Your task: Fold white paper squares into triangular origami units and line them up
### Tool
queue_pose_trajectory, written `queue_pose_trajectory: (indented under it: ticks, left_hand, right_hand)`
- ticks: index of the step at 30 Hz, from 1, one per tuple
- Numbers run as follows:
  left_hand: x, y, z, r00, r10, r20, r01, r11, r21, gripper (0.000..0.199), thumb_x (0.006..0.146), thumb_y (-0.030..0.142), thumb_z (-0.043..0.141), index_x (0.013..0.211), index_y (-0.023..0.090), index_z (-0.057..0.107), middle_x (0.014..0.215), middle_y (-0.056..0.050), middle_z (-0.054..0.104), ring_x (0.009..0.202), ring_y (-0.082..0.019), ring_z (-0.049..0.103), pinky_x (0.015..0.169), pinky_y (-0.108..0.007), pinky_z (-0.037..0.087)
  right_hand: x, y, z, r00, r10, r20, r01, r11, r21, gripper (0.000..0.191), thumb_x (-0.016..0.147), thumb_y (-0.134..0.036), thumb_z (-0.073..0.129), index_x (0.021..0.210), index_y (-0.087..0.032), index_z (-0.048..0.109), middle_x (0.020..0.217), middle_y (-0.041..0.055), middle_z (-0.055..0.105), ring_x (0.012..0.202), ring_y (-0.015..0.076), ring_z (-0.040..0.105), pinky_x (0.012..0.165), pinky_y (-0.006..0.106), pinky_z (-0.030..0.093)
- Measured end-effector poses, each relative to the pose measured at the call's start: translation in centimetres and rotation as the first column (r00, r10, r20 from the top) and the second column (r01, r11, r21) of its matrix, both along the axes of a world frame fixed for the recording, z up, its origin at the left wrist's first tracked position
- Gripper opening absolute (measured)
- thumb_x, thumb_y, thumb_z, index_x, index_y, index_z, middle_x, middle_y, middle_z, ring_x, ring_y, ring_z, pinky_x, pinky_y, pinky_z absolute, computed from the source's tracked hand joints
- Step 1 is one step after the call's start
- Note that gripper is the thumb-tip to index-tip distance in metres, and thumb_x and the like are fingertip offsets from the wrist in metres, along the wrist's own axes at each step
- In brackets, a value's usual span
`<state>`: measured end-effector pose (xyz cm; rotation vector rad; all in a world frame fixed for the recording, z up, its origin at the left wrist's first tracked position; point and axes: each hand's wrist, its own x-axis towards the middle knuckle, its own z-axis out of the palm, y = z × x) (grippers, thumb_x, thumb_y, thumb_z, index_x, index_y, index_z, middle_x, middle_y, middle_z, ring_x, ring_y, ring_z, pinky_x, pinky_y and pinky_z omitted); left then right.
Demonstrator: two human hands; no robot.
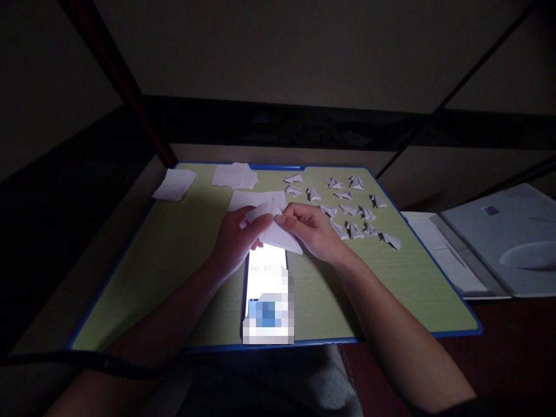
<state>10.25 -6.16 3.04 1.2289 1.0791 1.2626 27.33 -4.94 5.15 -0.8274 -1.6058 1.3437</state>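
Between my two hands, above the middle of the table, is a partly folded sheet of white paper. My left hand grips its left side, thumb on top and fingers beneath. On its right side, my right hand pinches it, the thumb close to my left thumb. Just below the paper lies a lit phone showing a running time display; its lower part is pixelated. Behind my hands a flat white sheet rests on the table. Several small folded paper pieces are spread to the right.
The green table has a blue rim. Stacks of white paper lie at the far left and far middle. An open white box stands beyond the right edge. A dark cable crosses the lower left. Walls enclose the back.
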Motion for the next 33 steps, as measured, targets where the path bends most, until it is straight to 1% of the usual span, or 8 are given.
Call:
queue_pose_trajectory:
  ticks: [2,8,14,18,21,26,29,33]
  left_hand:
    - [0.1,-0.1,0.0,0.999,-0.019,-0.029,0.019,1.0,0.007,0.028,0.073,0.04,0.076,0.066,0.017,0.061,0.044,0.006,0.052,0.035,-0.006,0.045,0.034,-0.017,0.036]
    - [0.1,-0.1,-0.1,1.0,-0.028,-0.011,0.028,0.999,0.026,0.029,0.075,0.041,0.075,0.066,0.018,0.06,0.045,0.007,0.051,0.034,-0.006,0.044,0.033,-0.017,0.035]
    - [0.3,-0.5,0.7,0.996,-0.056,-0.065,0.059,0.997,0.039,0.023,0.074,0.036,0.073,0.066,0.018,0.062,0.043,0.006,0.051,0.035,-0.006,0.044,0.034,-0.018,0.034]
    - [0.4,-0.4,0.7,0.996,-0.061,-0.07,0.065,0.996,0.056,0.028,0.077,0.04,0.07,0.063,0.019,0.059,0.041,0.006,0.049,0.034,-0.007,0.042,0.033,-0.018,0.031]
    - [0.3,-0.3,0.6,0.995,-0.062,-0.083,0.068,0.995,0.069,0.03,0.08,0.042,0.068,0.062,0.019,0.058,0.04,0.005,0.05,0.034,-0.007,0.043,0.035,-0.019,0.032]
    - [0.3,-0.6,1.0,0.99,-0.087,-0.113,0.097,0.991,0.089,0.03,0.08,0.037,0.067,0.058,0.019,0.055,0.04,0.006,0.048,0.035,-0.007,0.043,0.037,-0.019,0.033]
    - [0.4,-0.8,1.2,0.986,-0.099,-0.132,0.111,0.99,0.084,0.032,0.08,0.034,0.066,0.055,0.019,0.053,0.039,0.006,0.046,0.035,-0.007,0.042,0.037,-0.019,0.032]
    - [0.5,-0.8,1.1,0.984,-0.117,-0.132,0.13,0.987,0.091,0.031,0.08,0.032,0.064,0.054,0.019,0.052,0.039,0.006,0.046,0.035,-0.007,0.042,0.036,-0.019,0.03]
  right_hand:
    - [0.0,0.0,0.0,1.0,-0.002,-0.006,0.002,1.0,-0.003,0.045,0.08,-0.053,0.07,0.06,-0.019,0.049,0.053,-0.0064,0.044,0.046,0.0065,0.037,0.043,0.022,0.022]
    - [0.2,0.0,-0.1,1.0,0.002,-0.016,-0.002,1.0,-0.002,0.041,0.081,-0.048,0.071,0.061,-0.019,0.05,0.052,-0.0064,0.045,0.046,0.0072,0.038,0.042,0.022,0.023]
    - [0.1,0.0,-0.2,0.999,-0.015,-0.03,0.015,1.0,-0.009,0.037,0.08,-0.043,0.072,0.062,-0.018,0.053,0.051,-0.006,0.049,0.046,0.0073,0.041,0.043,0.022,0.025]
    - [0.1,0.1,-0.4,0.999,-0.031,-0.037,0.031,1.0,-0.003,0.034,0.081,-0.037,0.07,0.06,-0.018,0.051,0.05,-0.0064,0.048,0.045,0.0069,0.041,0.044,0.022,0.026]
    - [0.2,0.2,-0.6,0.998,-0.039,-0.041,0.04,0.999,0.01,0.031,0.084,-0.034,0.065,0.062,-0.018,0.052,0.052,-0.006,0.049,0.046,0.0071,0.041,0.044,0.021,0.026]
    - [0.2,0.2,-0.6,0.998,-0.067,-0.019,0.068,0.998,0.018,0.032,0.087,-0.038,0.061,0.063,-0.019,0.053,0.051,-0.0058,0.049,0.046,0.0077,0.042,0.044,0.022,0.026]
    - [0.2,0.2,-0.5,0.997,-0.077,-0.02,0.077,0.997,0.022,0.03,0.085,-0.032,0.06,0.06,-0.019,0.051,0.048,-0.0063,0.047,0.044,0.0073,0.04,0.044,0.022,0.025]
    - [0.1,0.2,-0.4,0.998,-0.064,-0.026,0.064,0.998,0.007,0.026,0.082,-0.028,0.058,0.059,-0.02,0.051,0.046,-0.0069,0.047,0.042,0.0072,0.039,0.043,0.022,0.022]
